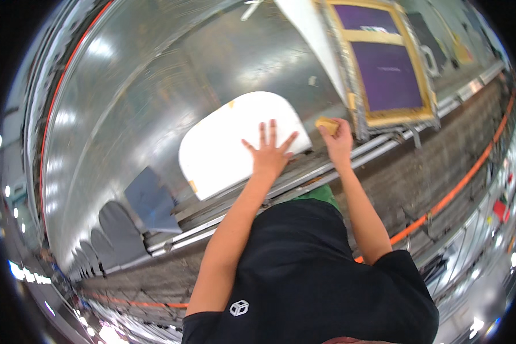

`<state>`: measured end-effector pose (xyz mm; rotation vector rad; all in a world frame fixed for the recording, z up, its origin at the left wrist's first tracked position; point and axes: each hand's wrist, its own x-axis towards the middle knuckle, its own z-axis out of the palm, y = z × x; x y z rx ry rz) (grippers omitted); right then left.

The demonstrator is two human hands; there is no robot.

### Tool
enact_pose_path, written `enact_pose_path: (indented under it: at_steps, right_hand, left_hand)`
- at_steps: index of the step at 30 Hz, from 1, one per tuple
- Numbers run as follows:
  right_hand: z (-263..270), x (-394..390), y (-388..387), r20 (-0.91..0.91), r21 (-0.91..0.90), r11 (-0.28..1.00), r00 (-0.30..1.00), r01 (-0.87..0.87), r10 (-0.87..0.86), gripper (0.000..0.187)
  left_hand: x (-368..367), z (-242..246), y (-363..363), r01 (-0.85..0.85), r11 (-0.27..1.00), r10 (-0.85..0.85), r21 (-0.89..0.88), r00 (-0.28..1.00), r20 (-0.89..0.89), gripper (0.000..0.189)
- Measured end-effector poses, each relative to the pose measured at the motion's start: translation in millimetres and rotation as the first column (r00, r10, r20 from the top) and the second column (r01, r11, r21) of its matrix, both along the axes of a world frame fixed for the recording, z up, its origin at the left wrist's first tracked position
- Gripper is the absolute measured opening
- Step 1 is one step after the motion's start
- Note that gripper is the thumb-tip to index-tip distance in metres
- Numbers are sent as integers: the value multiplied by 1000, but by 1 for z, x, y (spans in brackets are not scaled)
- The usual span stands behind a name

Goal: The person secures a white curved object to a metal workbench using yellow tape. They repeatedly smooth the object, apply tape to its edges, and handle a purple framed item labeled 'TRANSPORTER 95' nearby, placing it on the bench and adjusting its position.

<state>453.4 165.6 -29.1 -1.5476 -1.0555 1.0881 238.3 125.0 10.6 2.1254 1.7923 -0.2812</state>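
Observation:
A white cut panel (223, 146) with a rounded far edge lies flat on the shiny metal-topped table. My left hand (268, 157) rests on it, fingers spread wide, holding nothing. Small yellowish tape bits (192, 185) show at the panel's edges. To the right of the panel, my right hand (340, 139) pinches a small tan-yellow piece (327, 125) between thumb and fingers; whether it is folded tape or sponge I cannot tell. Just beyond that hand stands a screen-printing frame (385, 71) with purple mesh and yellow-taped borders.
Dark grey cut panels (118, 230) line the table's near edge to the left, beside a blue-grey sheet (152, 200). Metal rails (372, 150) run along the near edge. A white strip (311, 38) lies left of the frame. An orange hose or cable (456, 187) runs to the right.

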Motion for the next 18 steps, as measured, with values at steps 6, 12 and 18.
enact_pose_path:
  at_steps: [6, 12, 18]
  right_hand:
    - [49, -91, 18, -115, 184, 924, 926, -335, 358, 52]
    - [21, -178, 78, 345, 273, 559, 622, -783, 703, 62]
    - [-14, -179, 102, 241, 201, 562, 597, -802, 766, 62]
  left_hand:
    - [-13, -24, -14, -21, 981, 11, 190, 999, 53, 71]
    - [-15, -15, -14, -74, 979, 39, 191, 983, 182, 68]
    - [-52, -15, -19, -182, 976, 83, 117, 814, 576, 45]
